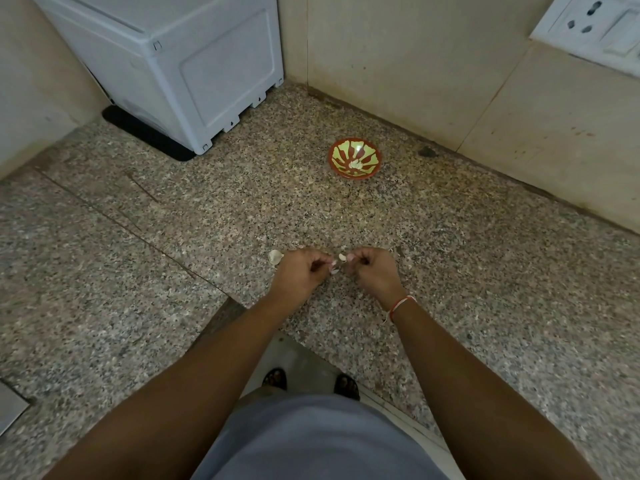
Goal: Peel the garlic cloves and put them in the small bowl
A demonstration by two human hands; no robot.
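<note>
My left hand [300, 273] and my right hand [373, 273] are close together above the speckled granite counter [242, 209], fingers pinched on one small garlic clove [342, 258] held between their fingertips. A pale piece of garlic [275, 257] lies on the counter just left of my left hand. The small red bowl with a yellow-green pattern [354, 157] stands farther back, to the right of centre, with a few whitish peeled cloves [356, 164] in its bottom.
A white plastic appliance [194, 64] on a black mat [145, 136] fills the back left corner. Beige tiled walls [415, 64] close the back and right, with a switch socket plate [595, 22] at the top right. The counter edge runs by my feet.
</note>
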